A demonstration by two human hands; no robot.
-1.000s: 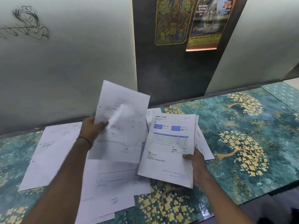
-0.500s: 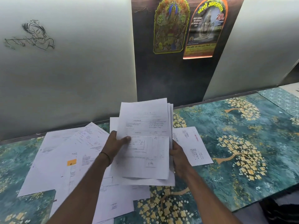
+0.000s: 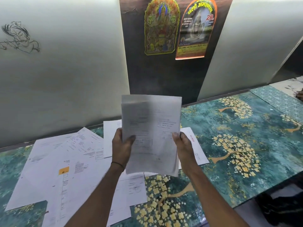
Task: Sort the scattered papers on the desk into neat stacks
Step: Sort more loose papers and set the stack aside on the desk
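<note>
Above the desk [image 3: 246, 128], left hand [image 3: 122, 148] and right hand [image 3: 183, 145] grip a raised sheaf [image 3: 151, 128] by its sides, apparently squaring it, so next comes setting it down beside the loose papers [image 3: 65, 161].

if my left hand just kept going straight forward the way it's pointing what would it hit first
Probably the loose sheet lying on the desk just beyond the left hand, then the pale wall. Depth is unclear; the hand already grips the held papers.
</note>
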